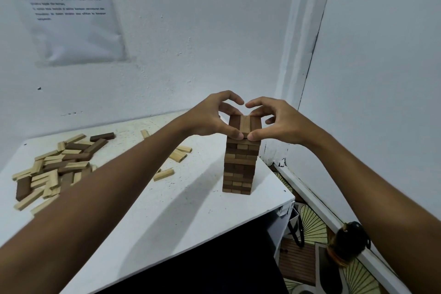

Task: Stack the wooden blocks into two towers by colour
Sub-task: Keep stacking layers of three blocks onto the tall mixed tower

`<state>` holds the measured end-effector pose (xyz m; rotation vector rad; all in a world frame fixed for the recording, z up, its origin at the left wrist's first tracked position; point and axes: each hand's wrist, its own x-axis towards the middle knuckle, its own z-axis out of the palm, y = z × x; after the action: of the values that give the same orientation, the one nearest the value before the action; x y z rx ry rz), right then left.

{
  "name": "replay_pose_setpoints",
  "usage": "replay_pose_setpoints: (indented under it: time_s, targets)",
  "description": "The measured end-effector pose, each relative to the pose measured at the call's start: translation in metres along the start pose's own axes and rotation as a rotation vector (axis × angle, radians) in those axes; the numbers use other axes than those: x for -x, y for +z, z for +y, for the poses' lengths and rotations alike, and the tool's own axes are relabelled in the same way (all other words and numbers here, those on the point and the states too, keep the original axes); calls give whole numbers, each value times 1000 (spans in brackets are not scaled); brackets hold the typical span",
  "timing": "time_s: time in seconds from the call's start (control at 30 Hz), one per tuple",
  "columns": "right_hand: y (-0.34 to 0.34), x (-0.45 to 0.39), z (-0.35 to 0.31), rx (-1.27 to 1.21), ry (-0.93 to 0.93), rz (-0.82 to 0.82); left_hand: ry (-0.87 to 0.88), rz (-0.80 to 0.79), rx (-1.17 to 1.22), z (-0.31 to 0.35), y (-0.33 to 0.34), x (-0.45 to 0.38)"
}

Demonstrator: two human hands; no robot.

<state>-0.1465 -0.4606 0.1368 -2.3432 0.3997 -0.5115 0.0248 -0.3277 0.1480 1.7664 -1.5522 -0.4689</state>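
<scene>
text: printed sheet on wall | several typed lines | too blurred to read

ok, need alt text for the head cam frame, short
Both hands, left hand and right hand, pinch the top layer of a tall dark wooden block tower standing near the right edge of a white table. A loose pile of light and dark blocks lies at the table's left, below a printed sheet on the wall.

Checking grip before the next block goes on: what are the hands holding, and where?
Both the left hand and right hand pinch the top layer of the brown tower at its ends.
</scene>
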Motion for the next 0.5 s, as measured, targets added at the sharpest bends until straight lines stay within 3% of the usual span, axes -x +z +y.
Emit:
replay_pose_setpoints:
  time_s: [0.5]
  targets:
    - [1, 2, 2, 3, 1, 12, 6, 10, -2, -3, 3, -1]
